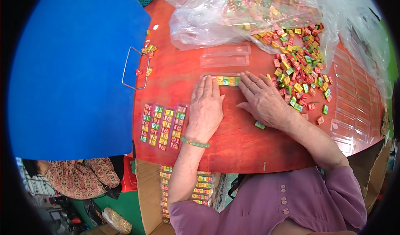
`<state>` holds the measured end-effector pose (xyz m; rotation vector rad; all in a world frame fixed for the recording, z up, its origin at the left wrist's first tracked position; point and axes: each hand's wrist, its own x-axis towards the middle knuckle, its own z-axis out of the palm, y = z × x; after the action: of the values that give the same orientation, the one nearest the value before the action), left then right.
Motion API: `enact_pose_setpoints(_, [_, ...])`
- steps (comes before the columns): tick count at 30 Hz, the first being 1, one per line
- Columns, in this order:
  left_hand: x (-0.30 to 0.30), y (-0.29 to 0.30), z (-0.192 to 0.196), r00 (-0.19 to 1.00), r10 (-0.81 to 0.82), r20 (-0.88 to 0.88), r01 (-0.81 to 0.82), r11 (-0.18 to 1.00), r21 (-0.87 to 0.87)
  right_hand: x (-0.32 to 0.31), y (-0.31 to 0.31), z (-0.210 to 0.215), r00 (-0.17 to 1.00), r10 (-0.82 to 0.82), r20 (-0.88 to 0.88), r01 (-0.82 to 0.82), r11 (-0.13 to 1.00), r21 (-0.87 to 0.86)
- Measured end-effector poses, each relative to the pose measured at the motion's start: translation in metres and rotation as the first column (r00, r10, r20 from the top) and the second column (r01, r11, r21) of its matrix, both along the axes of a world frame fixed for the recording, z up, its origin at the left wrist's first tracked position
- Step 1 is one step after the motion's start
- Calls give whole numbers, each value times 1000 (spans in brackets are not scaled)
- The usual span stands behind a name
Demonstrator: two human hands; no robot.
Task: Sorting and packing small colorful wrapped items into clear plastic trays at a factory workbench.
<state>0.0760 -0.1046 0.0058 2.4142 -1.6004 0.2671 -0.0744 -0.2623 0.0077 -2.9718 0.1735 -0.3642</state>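
My left hand (206,106) lies flat, with its fingertips on the left end of a clear plastic tray holding a row of small yellow, green and red wrapped pieces (228,81) that look like sweets. The fingers of my right hand (266,99) rest stretched out over the right end of that row. Both hands partly hide the tray. One green piece (259,125) lies loose beneath my right wrist. Left of my left forearm, several filled strips (166,126) stand side by side. Beyond my hands sits a clear tray with two long compartments (225,55).
A pile of loose pieces (298,68) spreads at the right, below a large clear plastic bag (200,22) holding more. Stacked clear trays (354,101) line the right edge. A blue board (79,76) covers the left. Below the red table (233,151), a cardboard box (150,193) contains filled strips.
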Motion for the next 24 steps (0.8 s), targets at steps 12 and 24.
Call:
enact_pose_setpoints(12, [5, -13, -2, 998, -54, -35, 55, 998, 11, -3, 0, 3, 997, 2, -81, -2, 1000, 1])
enact_pose_setpoints(24, [-20, -3, 11, 997, -38, -62, 39, 999, 16, 9, -25, 4, 990, 131, 62, -139, 979, 152])
